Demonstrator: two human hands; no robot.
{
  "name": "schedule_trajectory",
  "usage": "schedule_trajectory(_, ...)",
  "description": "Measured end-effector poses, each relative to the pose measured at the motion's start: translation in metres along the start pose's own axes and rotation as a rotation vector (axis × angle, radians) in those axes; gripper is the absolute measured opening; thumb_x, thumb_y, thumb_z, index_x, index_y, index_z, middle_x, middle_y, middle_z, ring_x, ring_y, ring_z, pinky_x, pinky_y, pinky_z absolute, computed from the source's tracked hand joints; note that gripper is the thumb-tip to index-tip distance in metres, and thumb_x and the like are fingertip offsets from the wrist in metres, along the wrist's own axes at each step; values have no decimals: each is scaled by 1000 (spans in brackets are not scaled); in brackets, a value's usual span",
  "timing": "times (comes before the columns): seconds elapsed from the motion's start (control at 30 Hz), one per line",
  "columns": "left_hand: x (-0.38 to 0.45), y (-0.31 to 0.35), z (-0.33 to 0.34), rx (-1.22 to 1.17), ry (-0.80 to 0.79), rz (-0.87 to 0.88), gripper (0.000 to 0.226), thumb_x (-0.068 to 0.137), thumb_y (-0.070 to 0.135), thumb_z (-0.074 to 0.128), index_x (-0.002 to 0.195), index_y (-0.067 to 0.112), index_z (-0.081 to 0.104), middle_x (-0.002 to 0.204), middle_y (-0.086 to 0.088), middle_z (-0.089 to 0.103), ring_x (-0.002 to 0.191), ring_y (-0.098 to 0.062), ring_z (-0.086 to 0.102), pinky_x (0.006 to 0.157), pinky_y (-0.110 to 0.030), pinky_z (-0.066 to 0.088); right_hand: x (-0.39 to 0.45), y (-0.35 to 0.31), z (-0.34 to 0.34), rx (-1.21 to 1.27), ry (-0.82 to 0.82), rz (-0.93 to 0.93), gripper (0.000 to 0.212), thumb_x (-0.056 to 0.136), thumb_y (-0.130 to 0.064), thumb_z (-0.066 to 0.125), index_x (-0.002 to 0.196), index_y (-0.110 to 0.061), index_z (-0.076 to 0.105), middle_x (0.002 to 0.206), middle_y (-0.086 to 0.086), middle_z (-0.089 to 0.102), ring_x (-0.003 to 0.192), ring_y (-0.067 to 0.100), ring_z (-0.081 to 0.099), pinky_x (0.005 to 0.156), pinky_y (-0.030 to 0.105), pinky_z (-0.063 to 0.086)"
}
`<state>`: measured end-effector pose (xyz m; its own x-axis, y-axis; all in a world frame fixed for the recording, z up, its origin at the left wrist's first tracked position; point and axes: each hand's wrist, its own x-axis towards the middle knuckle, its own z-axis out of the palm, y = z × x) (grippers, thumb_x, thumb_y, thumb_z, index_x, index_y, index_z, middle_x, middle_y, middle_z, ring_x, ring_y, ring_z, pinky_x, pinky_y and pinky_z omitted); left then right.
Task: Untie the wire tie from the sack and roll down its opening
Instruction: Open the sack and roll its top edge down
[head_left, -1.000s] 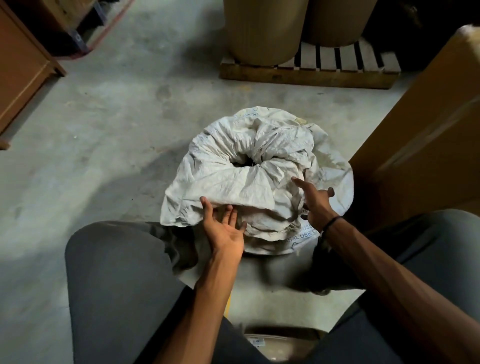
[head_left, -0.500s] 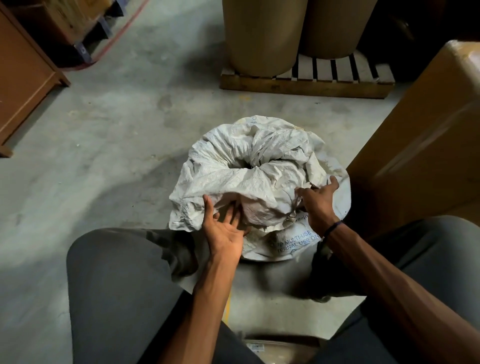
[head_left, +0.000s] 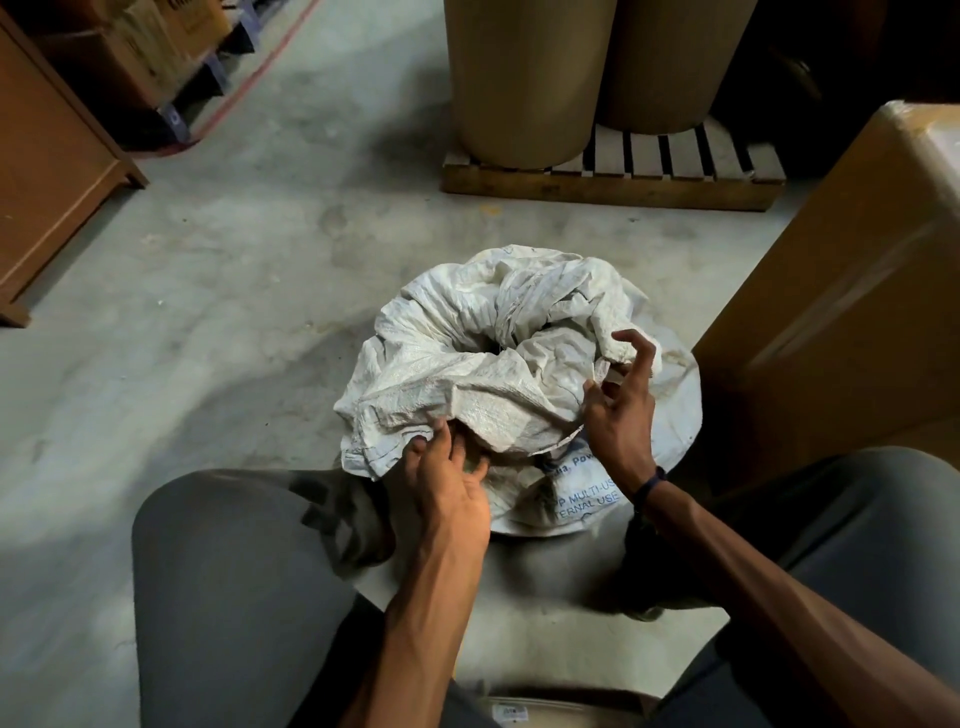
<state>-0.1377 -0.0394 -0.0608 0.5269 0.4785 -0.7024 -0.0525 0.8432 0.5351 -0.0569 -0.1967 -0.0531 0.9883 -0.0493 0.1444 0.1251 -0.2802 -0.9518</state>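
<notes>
The sack (head_left: 483, 374), white woven plastic with a coarse crinkled weave, stands upright on the concrete floor (head_left: 218, 291), its long axis vertical and its mouth facing up toward the camera. The top is bunched into loose rolled folds around a dark central hole; blue printed letters show on its near side. It sits in front of the wooden pallet (head_left: 613, 179), between the person's grey-clad knees. The left hand (head_left: 449, 488) has its fingers curled, gripping the near fold of the sack's rim. The right hand (head_left: 621, 410) is at the sack's right rim, fingers spread and bent, the thumb touching the fabric; whether it pinches anything cannot be told. Two smooth brown cylindrical drums (head_left: 524, 78) stand on the pallet.
</notes>
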Motion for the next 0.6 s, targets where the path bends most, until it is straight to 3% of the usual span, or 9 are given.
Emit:
schedule_trajectory(0.07,-10,9,4,39,-54,-25,39,102,28,58,139,17,54,154,-13,52,135,-27,51,108,-63,31,1,6,1,-46,6,-11,64,87,17,41,133,-28,44,68,18,43,57,26,38,52,34,39)
schedule_trajectory(0.13,-18,27,7,119,-111,-110,38,95,51,58,125,30,68,151,-13,51,135,-25,49,112,-65,24,4,13,0,-92,4,-14,70,83,19,40,131,-31,52,81,2,54,60,17,46,55,28,46)
schedule_trajectory(0.23,-20,61,7,219,-224,-261,55,84,76,50,124,45,72,157,-22,39,145,-31,41,111,-71,21,7,17,-3,-165,7,4,75,77,15,42,122,-43,62,114,8,60,87,35,62,71,57,57)
schedule_trajectory(0.3,-18,77,7,175,-280,-332,66,80,82,49,129,43,70,161,-29,29,149,-40,31,108,-75,25,6,16,-5,-221,15,3,68,75,11,44,110,-41,69,105,1,59,94,35,59,79,61,55)
schedule_trajectory(0.4,-14,79,12,75,-280,-382,80,77,83,52,136,31,66,161,-33,23,150,-52,22,106,-79,27,0,16,-3,-207,-2,105,59,71,9,42,91,-34,77,96,-5,57,93,33,56,79,48,53)
schedule_trajectory(0.47,-13,70,17,54,-253,-371,89,77,83,50,141,22,61,163,-31,23,152,-52,18,110,-78,21,-6,15,0,-79,-4,259,57,70,10,38,83,-28,79,88,5,68,75,30,56,67,42,49)
schedule_trajectory(0.5,-14,64,18,49,-242,-358,92,77,83,49,143,19,59,164,-30,24,154,-50,17,113,-77,17,-8,11,1,37,5,358,56,72,13,36,81,-22,78,71,7,70,61,29,54,60,41,49)
schedule_trajectory(0.57,-14,55,17,35,-230,-333,95,78,83,48,144,16,57,165,-28,25,156,-46,15,118,-74,9,-6,2,-1,238,16,530,55,78,22,29,86,-8,74,42,-2,57,34,22,47,46,28,47)
schedule_trajectory(0.6,-12,52,14,20,-225,-319,95,78,83,47,143,15,58,165,-27,26,157,-45,14,119,-73,6,-3,-1,-2,286,7,592,55,81,24,26,90,-5,72,38,-2,49,29,17,41,40,20,39)
